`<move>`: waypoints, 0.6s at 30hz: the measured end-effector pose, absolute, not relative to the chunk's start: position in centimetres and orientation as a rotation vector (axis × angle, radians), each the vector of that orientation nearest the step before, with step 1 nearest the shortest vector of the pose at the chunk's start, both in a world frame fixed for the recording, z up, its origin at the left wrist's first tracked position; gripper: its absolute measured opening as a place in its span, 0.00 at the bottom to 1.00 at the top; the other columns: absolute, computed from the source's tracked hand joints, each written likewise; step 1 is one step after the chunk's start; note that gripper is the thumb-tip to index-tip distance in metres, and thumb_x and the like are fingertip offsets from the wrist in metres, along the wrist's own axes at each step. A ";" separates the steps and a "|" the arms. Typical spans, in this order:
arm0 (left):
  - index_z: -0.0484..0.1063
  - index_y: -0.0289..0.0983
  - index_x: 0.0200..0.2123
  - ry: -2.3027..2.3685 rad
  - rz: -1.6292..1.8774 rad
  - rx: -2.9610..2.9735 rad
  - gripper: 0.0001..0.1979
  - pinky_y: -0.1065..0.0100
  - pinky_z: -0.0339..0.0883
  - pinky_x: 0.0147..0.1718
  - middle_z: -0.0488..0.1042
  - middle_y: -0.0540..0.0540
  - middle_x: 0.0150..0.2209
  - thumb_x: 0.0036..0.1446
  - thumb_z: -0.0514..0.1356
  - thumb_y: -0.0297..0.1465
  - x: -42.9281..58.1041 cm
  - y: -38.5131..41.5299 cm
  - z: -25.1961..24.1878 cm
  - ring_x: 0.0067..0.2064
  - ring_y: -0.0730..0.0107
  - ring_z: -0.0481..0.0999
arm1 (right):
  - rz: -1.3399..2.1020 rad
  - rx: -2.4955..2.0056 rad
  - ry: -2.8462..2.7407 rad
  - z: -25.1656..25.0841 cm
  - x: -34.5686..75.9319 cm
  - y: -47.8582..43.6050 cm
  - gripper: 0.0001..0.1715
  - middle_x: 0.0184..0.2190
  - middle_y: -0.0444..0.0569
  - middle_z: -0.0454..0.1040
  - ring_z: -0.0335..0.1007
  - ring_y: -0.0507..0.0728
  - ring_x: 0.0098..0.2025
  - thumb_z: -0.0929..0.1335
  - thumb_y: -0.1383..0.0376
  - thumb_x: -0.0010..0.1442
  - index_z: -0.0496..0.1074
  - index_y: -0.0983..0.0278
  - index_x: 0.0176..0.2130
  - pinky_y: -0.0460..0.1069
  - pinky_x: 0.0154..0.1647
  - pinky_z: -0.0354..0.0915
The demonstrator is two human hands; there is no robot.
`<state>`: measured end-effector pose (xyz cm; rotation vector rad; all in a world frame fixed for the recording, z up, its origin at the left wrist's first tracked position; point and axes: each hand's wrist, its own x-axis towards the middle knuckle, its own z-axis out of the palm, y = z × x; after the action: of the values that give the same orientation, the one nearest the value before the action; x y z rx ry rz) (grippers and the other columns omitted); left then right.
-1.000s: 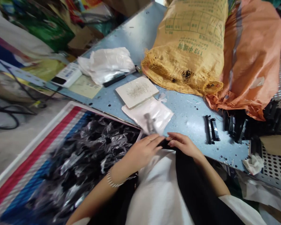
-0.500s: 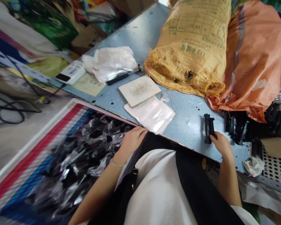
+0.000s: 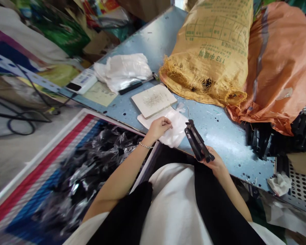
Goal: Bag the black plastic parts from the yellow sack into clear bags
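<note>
The right hand [image 3: 215,161], right of frame center, is clamped on 2 black parts [image 3: 197,140]. The left hand [image 3: 158,128], near frame center, overlies plastic bags [image 3: 177,125] on the surface [image 3: 224,144]; its fingers curl, but whether they grip cannot be determined.

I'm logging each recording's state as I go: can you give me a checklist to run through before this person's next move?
1. Right hand has hold of the black parts: ok, at their near end.
2. Black parts lie side by side in the grip: ok.
3. Left hand is over the plastic bags: ok.
4. Left hand is pinching a bag: cannot tell; the contact is too small to make out.
5. A bag's mouth is open: cannot tell.
6. Pale slab is clear of the bags: not ok, it overlaps their far side.
</note>
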<state>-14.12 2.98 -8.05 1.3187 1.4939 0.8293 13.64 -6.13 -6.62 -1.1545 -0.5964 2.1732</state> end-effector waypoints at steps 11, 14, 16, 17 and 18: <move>0.72 0.37 0.30 1.495 0.845 1.304 0.07 0.70 0.68 0.30 0.76 0.50 0.28 0.48 0.65 0.32 -13.4 2.2 -7.9 0.28 0.71 0.73 | 2.432 -0.845 -0.154 -7.8 11.8 -4.8 0.14 0.39 0.51 0.75 0.68 0.50 0.33 0.71 0.60 0.56 0.72 0.65 0.41 0.39 0.21 0.64; 0.74 0.37 0.32 1.501 0.826 1.373 0.04 0.69 0.71 0.33 0.78 0.49 0.30 0.51 0.60 0.28 -13.5 2.2 -8.0 0.30 0.69 0.76 | 2.516 -0.855 -0.118 -8.4 11.1 -4.8 0.16 0.38 0.51 0.76 0.67 0.48 0.30 0.71 0.60 0.57 0.72 0.67 0.44 0.38 0.21 0.65; 0.76 0.37 0.33 1.544 0.843 1.556 0.08 0.65 0.72 0.42 0.80 0.46 0.35 0.53 0.56 0.26 -13.9 2.0 -7.8 0.37 0.66 0.78 | 2.478 -0.917 -0.084 -9.1 10.6 -5.0 0.16 0.36 0.51 0.77 0.69 0.48 0.30 0.72 0.62 0.57 0.72 0.68 0.43 0.38 0.23 0.67; 0.77 0.36 0.35 1.564 0.854 1.670 0.12 0.63 0.72 0.47 0.80 0.45 0.38 0.54 0.54 0.25 -14.1 1.8 -7.6 0.42 0.64 0.78 | 2.428 -0.952 -0.073 -9.4 10.5 -5.1 0.15 0.37 0.52 0.78 0.70 0.48 0.30 0.72 0.63 0.56 0.72 0.69 0.43 0.38 0.24 0.68; 0.78 0.36 0.37 1.578 0.861 1.780 0.14 0.61 0.70 0.51 0.80 0.43 0.42 0.55 0.52 0.24 -14.4 1.6 -7.4 0.46 0.62 0.78 | 2.373 -0.980 -0.068 -9.6 10.6 -5.3 0.15 0.38 0.53 0.78 0.71 0.49 0.31 0.73 0.65 0.55 0.72 0.68 0.42 0.38 0.25 0.69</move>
<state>-14.38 1.64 -7.43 1.7796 1.5784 0.8614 10.59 -5.32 -9.59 -0.9801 -0.0681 2.3733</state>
